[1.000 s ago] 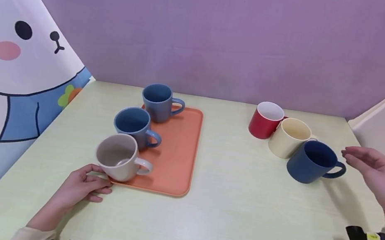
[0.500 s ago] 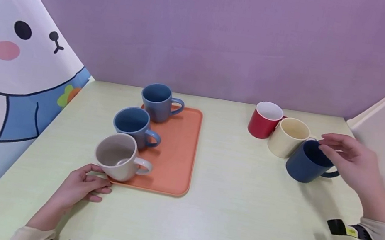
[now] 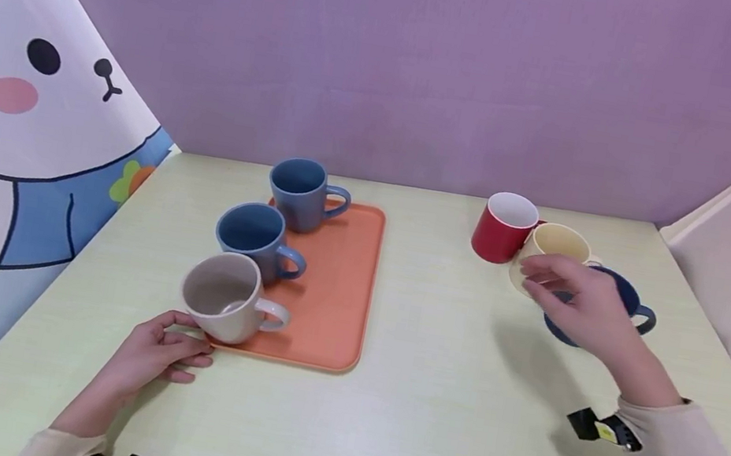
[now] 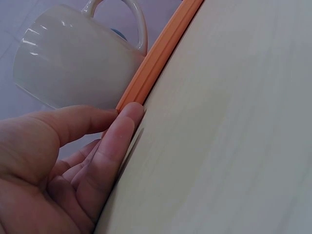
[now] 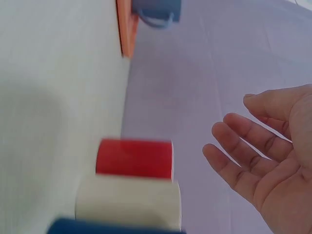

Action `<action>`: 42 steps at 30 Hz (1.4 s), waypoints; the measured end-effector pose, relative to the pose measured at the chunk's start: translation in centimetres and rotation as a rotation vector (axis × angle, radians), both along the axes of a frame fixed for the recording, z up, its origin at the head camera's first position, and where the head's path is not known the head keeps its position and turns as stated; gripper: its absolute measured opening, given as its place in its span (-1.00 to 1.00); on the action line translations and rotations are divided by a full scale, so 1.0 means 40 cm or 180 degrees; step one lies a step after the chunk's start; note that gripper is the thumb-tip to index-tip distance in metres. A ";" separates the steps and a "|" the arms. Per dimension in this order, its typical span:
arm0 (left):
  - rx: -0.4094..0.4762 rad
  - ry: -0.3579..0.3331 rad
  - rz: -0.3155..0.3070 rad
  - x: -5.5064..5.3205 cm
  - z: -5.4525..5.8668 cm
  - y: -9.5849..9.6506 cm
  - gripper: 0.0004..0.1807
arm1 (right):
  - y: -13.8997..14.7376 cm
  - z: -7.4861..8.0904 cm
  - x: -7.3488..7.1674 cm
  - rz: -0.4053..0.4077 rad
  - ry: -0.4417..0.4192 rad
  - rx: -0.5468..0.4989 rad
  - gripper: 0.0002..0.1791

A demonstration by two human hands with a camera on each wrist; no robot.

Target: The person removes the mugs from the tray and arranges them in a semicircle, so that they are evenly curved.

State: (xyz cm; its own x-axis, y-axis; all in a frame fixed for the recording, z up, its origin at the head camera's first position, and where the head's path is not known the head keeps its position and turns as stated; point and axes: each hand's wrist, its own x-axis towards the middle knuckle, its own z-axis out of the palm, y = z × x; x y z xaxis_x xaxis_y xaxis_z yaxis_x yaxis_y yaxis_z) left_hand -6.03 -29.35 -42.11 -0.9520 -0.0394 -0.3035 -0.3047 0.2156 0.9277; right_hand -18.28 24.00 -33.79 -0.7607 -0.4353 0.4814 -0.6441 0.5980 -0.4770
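My left hand point(image 3: 147, 357) pinches the near left corner of the orange tray point(image 3: 339, 295); in the left wrist view the thumb and fingers meet at its rim point(image 4: 156, 61). Just above that corner stands a light grey mug point(image 3: 221, 299), with two blue-grey mugs, a middle one point(image 3: 253, 234) and a far one point(image 3: 300, 190), in a line behind it. My right hand point(image 3: 579, 306) holds nothing and hovers with relaxed fingers over the mugs on the right. It partly covers a dark blue mug point(image 3: 624, 291) and a cream mug point(image 3: 553, 239). A red mug point(image 3: 499, 237) stands beyond them.
The pale table point(image 3: 406, 426) carries everything and ends at a purple backdrop point(image 3: 433, 71). Side panels stand left and right, the left one printed with a cartoon animal point(image 3: 20, 54). Bare tabletop lies between the tray and the right-hand mugs.
My right hand has moved left from beside the dark blue mug's handle to over the dark blue and cream mugs. The left hand, tray and mugs have stayed in place.
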 end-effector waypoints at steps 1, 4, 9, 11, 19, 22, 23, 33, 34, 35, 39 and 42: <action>0.0001 0.0000 0.0002 0.000 0.000 0.000 -0.58 | -0.013 -0.002 -0.001 0.0077 -0.0019 0.0042 -0.62; 0.0003 0.0013 -0.0002 0.002 0.000 0.001 -0.58 | -0.053 -0.010 -0.005 0.0294 -0.0175 0.0070 -0.66; 0.0001 0.0025 -0.0009 0.002 -0.001 0.002 -0.58 | -0.110 -0.031 -0.010 0.0590 -0.0412 0.0051 -0.68; 0.0001 0.0021 -0.0001 0.001 0.000 0.002 -0.58 | -0.134 -0.041 -0.012 0.0710 -0.0431 0.0054 -0.69; -0.0023 0.0019 0.0001 0.002 0.000 0.002 -0.59 | -0.219 -0.063 -0.003 0.1117 -0.0496 0.0009 -0.69; -0.0024 0.0025 0.0011 0.002 0.001 0.002 -0.60 | -0.247 -0.065 0.006 0.1209 -0.0613 0.0025 -0.67; -0.0023 0.0025 0.0012 0.003 0.001 0.002 -0.61 | -0.256 -0.067 0.008 0.1240 -0.0642 0.0041 -0.68; -0.0025 -0.0001 0.0012 0.002 0.001 0.003 -0.59 | -0.336 -0.085 0.021 0.1607 -0.0736 0.0115 -0.71; -0.0020 0.0000 0.0009 0.003 0.001 0.003 -0.59 | -0.345 -0.086 0.021 0.1651 -0.0734 0.0127 -0.71; -0.0013 0.0003 0.0009 0.003 0.002 0.003 -0.59 | -0.355 -0.086 0.022 0.1688 -0.0739 0.0149 -0.71; 0.0006 0.0017 0.0001 0.003 0.004 0.003 -0.60 | -0.394 -0.092 0.026 0.1844 -0.0746 0.0227 -0.73; 0.0003 0.0022 -0.0006 0.002 0.004 0.003 -0.60 | -0.425 -0.099 0.031 0.1962 -0.0741 0.0270 -0.73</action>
State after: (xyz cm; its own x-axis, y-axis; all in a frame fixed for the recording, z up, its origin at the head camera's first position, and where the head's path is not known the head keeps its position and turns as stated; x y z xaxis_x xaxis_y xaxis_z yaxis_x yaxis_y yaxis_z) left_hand -5.96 -29.23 -41.96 -0.9542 -0.0372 -0.2968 -0.2977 0.2154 0.9300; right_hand -17.03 7.02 -37.75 -0.4404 -0.8532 0.2795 -0.7660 0.1947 -0.6126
